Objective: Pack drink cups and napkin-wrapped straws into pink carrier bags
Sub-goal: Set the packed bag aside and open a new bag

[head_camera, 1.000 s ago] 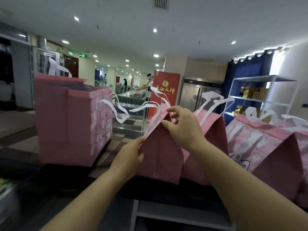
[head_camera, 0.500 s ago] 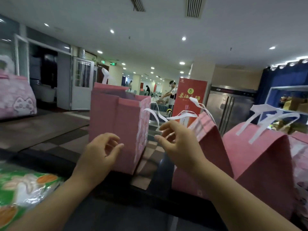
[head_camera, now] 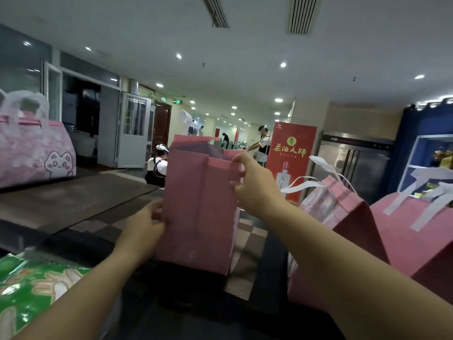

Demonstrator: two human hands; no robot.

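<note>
An open, upright pink carrier bag [head_camera: 198,212] stands on the dark counter in the middle of the view. My left hand [head_camera: 144,227] grips its lower left edge. My right hand [head_camera: 252,185] pinches the top right rim of the same bag. To the right stand two closed pink bags [head_camera: 343,217] [head_camera: 421,231] with white ribbon handles. Another pink bag with a cat drawing [head_camera: 36,153] sits far left. No drink cups or napkin-wrapped straws are visible.
A green printed package [head_camera: 29,288] lies at the lower left on the counter. Behind the bags are a red banner [head_camera: 291,153], a steel fridge, a blue shelf unit at right, and people in the hall.
My view swung left. Both hands left the closed bag with ribbons and took hold of the open pink bag, which now stands between them.
</note>
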